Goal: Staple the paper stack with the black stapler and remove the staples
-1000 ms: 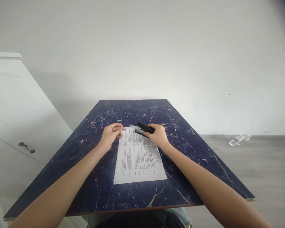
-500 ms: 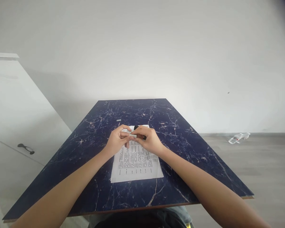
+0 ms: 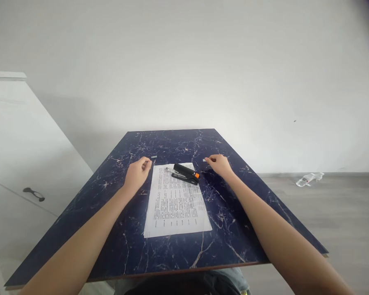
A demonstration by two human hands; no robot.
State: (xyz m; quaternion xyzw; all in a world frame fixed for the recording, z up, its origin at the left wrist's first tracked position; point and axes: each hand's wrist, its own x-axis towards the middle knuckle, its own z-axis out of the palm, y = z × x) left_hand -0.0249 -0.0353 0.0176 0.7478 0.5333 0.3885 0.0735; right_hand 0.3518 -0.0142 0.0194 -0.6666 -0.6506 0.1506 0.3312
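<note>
A black stapler (image 3: 187, 174) with an orange patch lies on printed sheets of paper (image 3: 172, 209), its top swung up from the base and its metal staple tray pointing left. To its right, my right hand (image 3: 220, 164) pinches a small pale strip, which looks like a strip of staples (image 3: 204, 160), low over the table. My left hand (image 3: 137, 173) is left of the paper with fingers curled together; whatever may be between them is hidden. Just beyond its fingertips a small grey strip of staples (image 3: 154, 157) lies on the table.
The dark blue marbled table (image 3: 178, 256) meets a white wall (image 3: 184, 73) at its far end. A white cabinet (image 3: 24, 135) with a black handle (image 3: 33, 194) stands at the left. Clear crumpled plastic (image 3: 309, 179) lies on the floor at the right.
My hands have parted from above the paper, the left going left and the right going right with the small strip. The stapler beneath them is now uncovered.
</note>
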